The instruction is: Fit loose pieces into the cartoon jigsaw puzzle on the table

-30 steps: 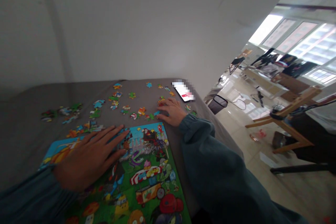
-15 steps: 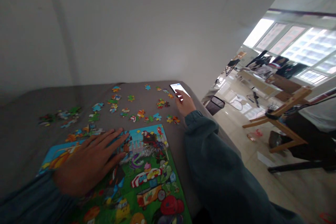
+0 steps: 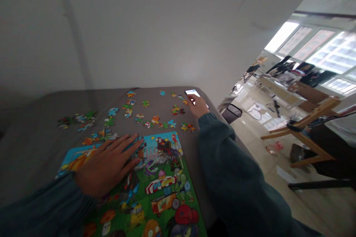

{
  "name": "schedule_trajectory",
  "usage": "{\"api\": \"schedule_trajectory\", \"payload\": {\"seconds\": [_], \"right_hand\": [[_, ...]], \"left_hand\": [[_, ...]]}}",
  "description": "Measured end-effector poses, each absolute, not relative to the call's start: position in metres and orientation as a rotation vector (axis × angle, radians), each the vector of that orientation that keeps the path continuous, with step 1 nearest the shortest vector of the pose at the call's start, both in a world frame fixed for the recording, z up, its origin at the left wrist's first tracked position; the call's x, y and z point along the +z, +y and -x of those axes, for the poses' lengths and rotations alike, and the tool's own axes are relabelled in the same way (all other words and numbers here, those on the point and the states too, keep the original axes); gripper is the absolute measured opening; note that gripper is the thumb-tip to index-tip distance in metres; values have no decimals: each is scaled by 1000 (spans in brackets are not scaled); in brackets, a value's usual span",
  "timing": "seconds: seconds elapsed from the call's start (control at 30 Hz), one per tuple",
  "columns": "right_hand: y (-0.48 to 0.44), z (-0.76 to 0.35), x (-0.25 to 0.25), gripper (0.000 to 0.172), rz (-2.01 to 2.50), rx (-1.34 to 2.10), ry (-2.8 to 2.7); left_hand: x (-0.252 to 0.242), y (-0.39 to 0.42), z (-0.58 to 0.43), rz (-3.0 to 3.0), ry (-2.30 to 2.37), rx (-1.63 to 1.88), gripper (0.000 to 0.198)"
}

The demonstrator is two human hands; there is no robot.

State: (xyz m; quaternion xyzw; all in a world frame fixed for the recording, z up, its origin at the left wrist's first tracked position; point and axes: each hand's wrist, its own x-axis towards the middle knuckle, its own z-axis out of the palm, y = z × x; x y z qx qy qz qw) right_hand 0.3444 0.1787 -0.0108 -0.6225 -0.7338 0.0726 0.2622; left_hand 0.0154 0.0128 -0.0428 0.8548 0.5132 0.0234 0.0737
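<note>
Left hand [image 3: 109, 166]: fingers spread, released, on picture board [image 3: 167, 192]. Right hand [image 3: 198, 107]: at phone [image 3: 194, 93] near edge of counter [image 3: 158, 106] (grip cannot be determined); a sideways push could drop it.

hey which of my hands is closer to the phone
Right. Your right hand is at the phone, hiding part of it from view; your left hand lies spread on the picture board, farther off leftward.
</note>
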Motion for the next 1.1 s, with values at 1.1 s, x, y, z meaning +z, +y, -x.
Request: {"api": "schedule_trajectory", "payload": {"seconds": [1.1], "right_hand": [[105,-324,2,29,839,1421,-2514]], "left_hand": [[-23,40,13,-2565,1739,211,48]]}}
